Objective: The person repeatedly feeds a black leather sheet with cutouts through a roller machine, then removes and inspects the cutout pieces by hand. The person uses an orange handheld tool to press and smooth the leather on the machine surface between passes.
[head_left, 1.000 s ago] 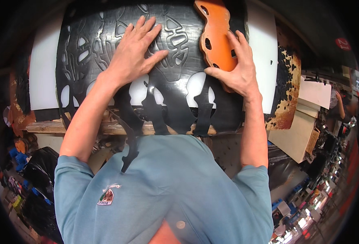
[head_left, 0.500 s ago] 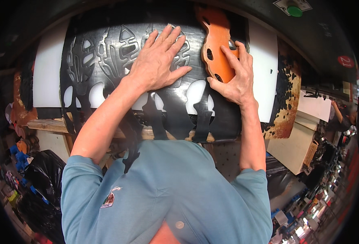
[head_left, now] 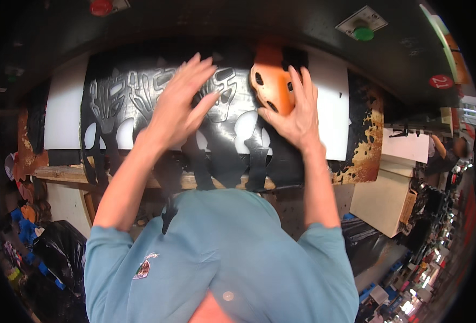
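At the far left a white board [head_left: 63,116] lies on the bench [head_left: 60,173] beside the black cut-out sheet [head_left: 119,102], whose hanging strips drape over the bench's front edge. The left hand [head_left: 176,110] presses flat on that sheet with fingers spread wide, gripping nothing. Just right of it, the right hand [head_left: 297,116] curls loosely spread fingers around the orange cutting die [head_left: 273,86] atop the sheet, and beyond lie more white board and a rust-edged dark scrap [head_left: 364,140].
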Tool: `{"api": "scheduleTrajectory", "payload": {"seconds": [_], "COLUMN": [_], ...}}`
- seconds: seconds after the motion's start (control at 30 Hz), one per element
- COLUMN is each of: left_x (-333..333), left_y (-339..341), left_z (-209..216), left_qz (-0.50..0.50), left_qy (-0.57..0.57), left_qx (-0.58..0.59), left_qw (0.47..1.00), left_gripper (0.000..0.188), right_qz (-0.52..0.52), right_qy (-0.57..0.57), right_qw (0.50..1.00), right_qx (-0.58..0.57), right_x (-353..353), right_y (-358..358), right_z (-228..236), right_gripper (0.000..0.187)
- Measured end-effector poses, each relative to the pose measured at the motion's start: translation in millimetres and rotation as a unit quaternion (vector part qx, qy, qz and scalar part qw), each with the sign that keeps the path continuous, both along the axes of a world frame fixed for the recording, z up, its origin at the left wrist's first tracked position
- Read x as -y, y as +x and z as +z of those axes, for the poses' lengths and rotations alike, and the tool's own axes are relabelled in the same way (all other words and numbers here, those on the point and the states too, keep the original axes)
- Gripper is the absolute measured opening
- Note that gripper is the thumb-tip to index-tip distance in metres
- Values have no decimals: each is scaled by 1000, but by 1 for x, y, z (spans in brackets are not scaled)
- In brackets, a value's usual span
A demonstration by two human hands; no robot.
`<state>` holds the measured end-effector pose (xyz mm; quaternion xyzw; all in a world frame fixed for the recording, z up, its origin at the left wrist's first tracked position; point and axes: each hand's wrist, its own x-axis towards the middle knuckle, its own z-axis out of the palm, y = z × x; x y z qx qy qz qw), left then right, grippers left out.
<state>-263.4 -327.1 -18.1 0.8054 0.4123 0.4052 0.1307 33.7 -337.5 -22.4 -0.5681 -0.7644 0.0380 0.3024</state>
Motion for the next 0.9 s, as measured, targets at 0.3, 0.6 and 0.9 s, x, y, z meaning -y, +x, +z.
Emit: {"api": "scheduleTrajectory", "payload": {"seconds": [0.3,0.6,0.9], "left_x": [127,123,94], "left_y": [0,7,31], "left_z": [-48,-51,-24], "left_qz": [-4,58,81], "left_qy": [-28,60,101], "left_qx": [-35,-8,-22], "left_qw": [999,996,991], "left_gripper": [22,22,23], "right_qz": [-61,-79,-34], "right_qy": [102,244,239], "right_qw": [988,916,953], "right_qx": [-95,-307,-185], "right_x": [27,42,70], "right_y": [-4,29,103], "right_z": [-37,62,70], "right_gripper": [86,15,8]}}
